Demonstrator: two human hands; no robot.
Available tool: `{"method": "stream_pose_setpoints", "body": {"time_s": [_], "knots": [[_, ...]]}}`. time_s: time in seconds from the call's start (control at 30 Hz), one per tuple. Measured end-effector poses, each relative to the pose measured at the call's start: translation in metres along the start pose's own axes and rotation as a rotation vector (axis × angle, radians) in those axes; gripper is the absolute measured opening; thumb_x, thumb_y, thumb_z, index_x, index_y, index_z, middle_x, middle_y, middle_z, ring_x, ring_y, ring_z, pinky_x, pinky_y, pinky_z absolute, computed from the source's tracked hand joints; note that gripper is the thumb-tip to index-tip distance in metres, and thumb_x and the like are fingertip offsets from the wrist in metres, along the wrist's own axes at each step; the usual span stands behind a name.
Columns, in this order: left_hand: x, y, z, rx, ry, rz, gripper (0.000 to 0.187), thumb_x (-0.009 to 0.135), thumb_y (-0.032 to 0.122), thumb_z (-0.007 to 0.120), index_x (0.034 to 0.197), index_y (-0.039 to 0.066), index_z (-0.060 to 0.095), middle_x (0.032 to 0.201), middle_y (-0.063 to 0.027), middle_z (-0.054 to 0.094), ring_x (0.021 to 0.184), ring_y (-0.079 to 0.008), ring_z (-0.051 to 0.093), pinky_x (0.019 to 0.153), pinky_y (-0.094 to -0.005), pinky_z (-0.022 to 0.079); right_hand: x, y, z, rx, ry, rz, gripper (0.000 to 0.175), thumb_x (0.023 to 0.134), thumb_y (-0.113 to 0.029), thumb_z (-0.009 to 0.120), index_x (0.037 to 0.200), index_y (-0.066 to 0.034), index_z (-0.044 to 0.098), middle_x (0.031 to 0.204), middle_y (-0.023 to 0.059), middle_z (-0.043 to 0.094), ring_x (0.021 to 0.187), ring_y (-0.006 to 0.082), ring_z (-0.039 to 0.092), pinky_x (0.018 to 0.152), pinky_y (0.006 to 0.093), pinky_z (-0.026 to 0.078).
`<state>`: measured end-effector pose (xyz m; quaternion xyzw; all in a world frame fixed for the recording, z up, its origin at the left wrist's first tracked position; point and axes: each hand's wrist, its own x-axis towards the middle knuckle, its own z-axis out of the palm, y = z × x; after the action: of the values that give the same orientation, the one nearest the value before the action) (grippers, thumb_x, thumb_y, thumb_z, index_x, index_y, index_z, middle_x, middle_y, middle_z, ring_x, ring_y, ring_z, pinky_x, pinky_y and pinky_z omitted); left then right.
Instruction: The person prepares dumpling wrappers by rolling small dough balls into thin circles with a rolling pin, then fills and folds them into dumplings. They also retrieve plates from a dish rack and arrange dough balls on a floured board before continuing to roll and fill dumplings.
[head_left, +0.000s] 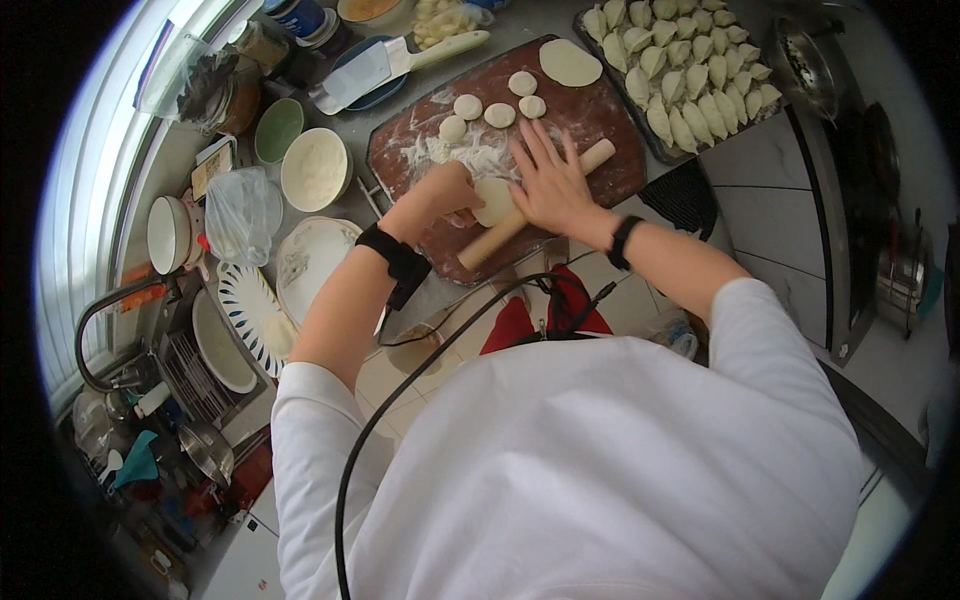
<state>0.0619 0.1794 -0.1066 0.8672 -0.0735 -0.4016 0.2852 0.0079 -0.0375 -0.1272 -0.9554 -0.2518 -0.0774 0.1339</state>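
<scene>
On a floured reddish-brown board (615, 169), my left hand (450, 193) pinches the left edge of a thin round dough wrapper (493, 202). My right hand (553, 180) lies with spread fingers on a wooden rolling pin (491, 241), which slants across the board over the wrapper's lower right edge. Above the hands are several small flattened dough pieces (499, 115), one just beyond my right fingertips. A larger rolled wrapper (570, 63) lies at the board's upper right. White flour (476, 154) is scattered between the dough pieces and my hands.
A tray (664, 155) of folded dumplings (696, 77) stands to the right of the board. At the left are a bowl of flour (316, 169), a green bowl (280, 130), white plates (307, 262) and a cleaver (360, 75) on a blue plate. A black cable (390, 397) crosses before my body.
</scene>
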Motion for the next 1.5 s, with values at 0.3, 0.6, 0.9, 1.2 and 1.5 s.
{"method": "stream_pose_setpoints", "body": {"time_s": [0.3,0.6,0.9,1.2,1.5], "knots": [[0.006,0.000,0.003,0.370,0.339,0.246,0.020,0.075,0.019,0.066,0.083,0.002,0.072,0.081,-0.0182,0.068,0.076,-0.0350,0.067,0.069,-0.0420,0.054,-0.003,-0.005,0.003,0.050,-0.021,0.041,0.061,0.088,-0.032,0.054,0.138,-0.0006,0.039,0.149,0.0242,0.028,0.141,0.0383,0.022,0.110,0.0610,0.019],[0.000,0.002,0.003,0.296,0.315,0.258,0.020,0.076,0.015,0.069,0.086,-0.002,0.068,0.078,-0.0208,0.067,0.073,-0.0361,0.065,0.066,-0.0429,0.051,0.076,-0.016,0.020,-0.018,0.227,0.002,0.059,0.089,-0.033,0.053,0.134,0.0033,0.040,0.148,0.0261,0.027,0.140,0.0409,0.023,0.111,0.0594,0.018],[-0.013,-0.010,0.001,-0.348,-0.125,-0.177,0.019,0.078,0.015,0.060,0.083,-0.001,0.068,0.083,-0.0231,0.067,0.079,-0.0400,0.065,0.070,-0.0453,0.053,0.008,-0.012,0.011,-0.101,-0.003,-0.015,0.064,0.089,-0.035,0.051,0.137,0.0052,0.038,0.149,0.0270,0.026,0.139,0.0406,0.025,0.111,0.0589,0.017],[0.005,-0.022,0.004,0.280,0.283,0.200,0.024,0.079,0.018,0.066,0.090,-0.002,0.067,0.081,-0.0226,0.066,0.074,-0.0361,0.065,0.066,-0.0418,0.051,-0.008,-0.018,0.000,0.074,-0.008,0.046,0.062,0.089,-0.034,0.053,0.135,0.0045,0.039,0.147,0.0249,0.031,0.141,0.0372,0.025,0.111,0.0564,0.017],[-0.003,-0.015,0.000,0.276,0.237,0.186,0.020,0.076,0.017,0.066,0.090,0.004,0.071,0.081,-0.0203,0.068,0.078,-0.0367,0.066,0.071,-0.0431,0.053,0.079,-0.023,0.025,-0.003,0.243,0.025,0.054,0.092,-0.031,0.046,0.135,0.0022,0.043,0.147,0.0236,0.032,0.141,0.0354,0.025,0.113,0.0569,0.015]]}}
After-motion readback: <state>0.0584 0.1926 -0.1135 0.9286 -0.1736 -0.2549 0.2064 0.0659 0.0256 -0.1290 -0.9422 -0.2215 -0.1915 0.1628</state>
